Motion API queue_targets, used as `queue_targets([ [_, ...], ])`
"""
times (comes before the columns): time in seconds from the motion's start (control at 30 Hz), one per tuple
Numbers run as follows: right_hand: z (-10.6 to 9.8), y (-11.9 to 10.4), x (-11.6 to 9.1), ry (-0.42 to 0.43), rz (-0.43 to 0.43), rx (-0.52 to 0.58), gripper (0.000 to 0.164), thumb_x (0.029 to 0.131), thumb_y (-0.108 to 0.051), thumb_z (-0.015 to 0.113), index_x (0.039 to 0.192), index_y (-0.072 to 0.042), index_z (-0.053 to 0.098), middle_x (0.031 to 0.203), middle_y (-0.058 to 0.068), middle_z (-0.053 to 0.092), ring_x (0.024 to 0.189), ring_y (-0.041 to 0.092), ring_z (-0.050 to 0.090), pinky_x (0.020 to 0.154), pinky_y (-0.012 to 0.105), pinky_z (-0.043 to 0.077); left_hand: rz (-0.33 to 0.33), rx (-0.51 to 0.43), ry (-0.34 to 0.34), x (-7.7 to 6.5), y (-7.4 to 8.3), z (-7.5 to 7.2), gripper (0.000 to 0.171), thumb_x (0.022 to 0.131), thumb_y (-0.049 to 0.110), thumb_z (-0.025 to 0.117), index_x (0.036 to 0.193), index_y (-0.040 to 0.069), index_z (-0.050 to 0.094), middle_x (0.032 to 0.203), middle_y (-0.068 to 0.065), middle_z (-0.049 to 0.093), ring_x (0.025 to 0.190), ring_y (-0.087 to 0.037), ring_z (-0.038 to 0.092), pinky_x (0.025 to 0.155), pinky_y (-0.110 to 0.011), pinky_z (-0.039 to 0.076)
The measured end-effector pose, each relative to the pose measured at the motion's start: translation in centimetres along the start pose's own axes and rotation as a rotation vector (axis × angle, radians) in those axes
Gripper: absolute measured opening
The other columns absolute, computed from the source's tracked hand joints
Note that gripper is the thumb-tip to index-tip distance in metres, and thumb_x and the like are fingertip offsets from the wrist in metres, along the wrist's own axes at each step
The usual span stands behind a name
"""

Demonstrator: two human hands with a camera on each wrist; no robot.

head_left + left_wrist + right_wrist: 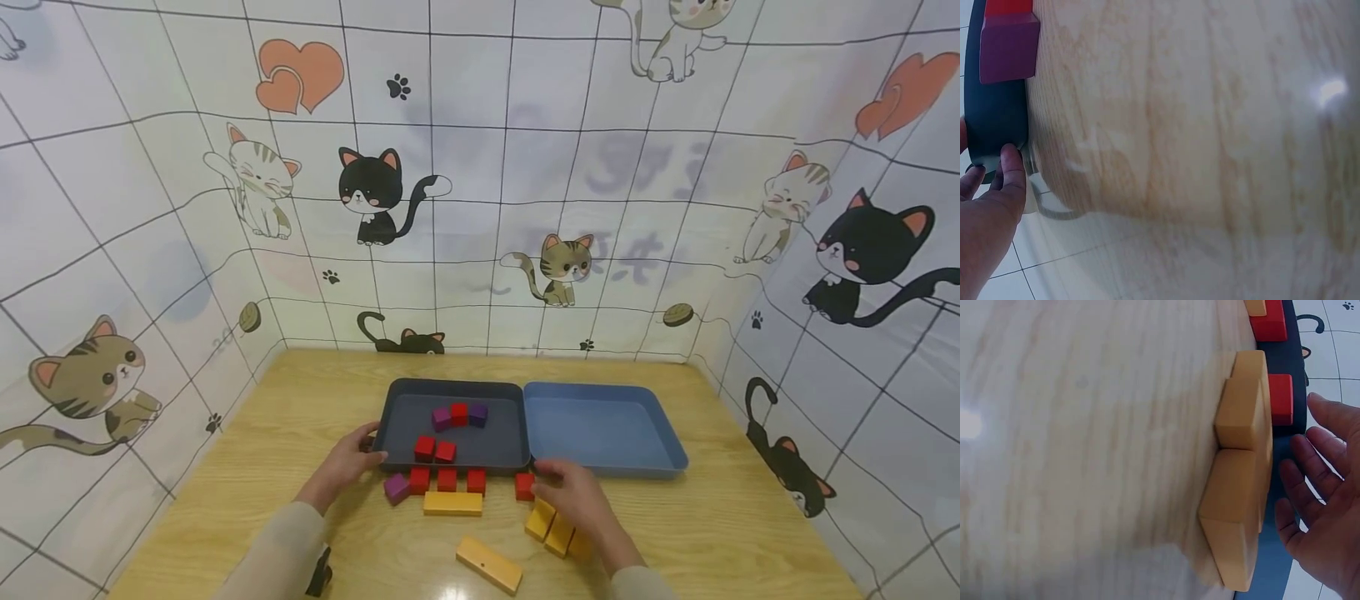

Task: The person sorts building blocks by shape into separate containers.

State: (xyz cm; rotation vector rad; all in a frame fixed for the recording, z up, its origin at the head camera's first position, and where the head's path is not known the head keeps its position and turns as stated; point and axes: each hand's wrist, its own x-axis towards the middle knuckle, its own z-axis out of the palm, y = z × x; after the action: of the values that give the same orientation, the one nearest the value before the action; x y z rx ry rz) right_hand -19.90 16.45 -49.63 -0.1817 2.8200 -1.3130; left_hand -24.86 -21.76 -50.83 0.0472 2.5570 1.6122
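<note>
My left hand (347, 460) grips the dark grey tray (487, 446) at its front left corner; in the left wrist view the thumb (1013, 165) lies against the tray's wall. My right hand (579, 498) is by the tray's front right corner, fingers loosely bent with nothing between them. Beside it are a red cube (524, 487) and several yellow blocks (540, 520), partly hidden by the hand in the head view. Inside the tray lie red cubes (424, 448) and purple cubes (441, 418). Along its front stand more red cubes (447, 480) and a purple cube (397, 489).
A blue tray (607, 429) adjoins the dark one on the right. Two long yellow blocks (453, 503) lie in front on the wooden table (735, 533). A cat-patterned sheet (465, 200) surrounds the table at the back and sides.
</note>
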Motion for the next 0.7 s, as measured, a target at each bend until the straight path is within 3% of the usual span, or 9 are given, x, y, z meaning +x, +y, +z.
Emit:
queue_targets([
  [0.3, 0.5, 0.5, 0.4, -0.013, -0.034, -0.095, 0.041, 0.084, -0.018, 0.079, 0.121, -0.003, 0.070, 0.120, 0.013, 0.068, 0.116, 0.038, 0.059, 0.098, 0.054, 0.044, -0.007, 0.000, 0.008, 0.3, 0.0, 0.0, 0.059, 0.093, 0.003, 0.065, 0.147, -0.005, 0.040, 0.128, -0.030, 0.056, 0.112, -0.035, 0.057, 0.090, -0.045, 0.049],
  [0.7, 1.2, 0.4, 0.4, -0.030, -0.077, -0.228, 0.035, 0.081, -0.023, 0.081, 0.113, -0.010, 0.075, 0.111, 0.006, 0.071, 0.109, 0.035, 0.061, 0.093, 0.056, 0.046, -0.011, -0.007, 0.031, 0.4, -0.3, 0.3, 0.059, 0.092, 0.002, 0.065, 0.146, -0.004, 0.042, 0.127, -0.029, 0.058, 0.111, -0.035, 0.058, 0.091, -0.046, 0.048],
])
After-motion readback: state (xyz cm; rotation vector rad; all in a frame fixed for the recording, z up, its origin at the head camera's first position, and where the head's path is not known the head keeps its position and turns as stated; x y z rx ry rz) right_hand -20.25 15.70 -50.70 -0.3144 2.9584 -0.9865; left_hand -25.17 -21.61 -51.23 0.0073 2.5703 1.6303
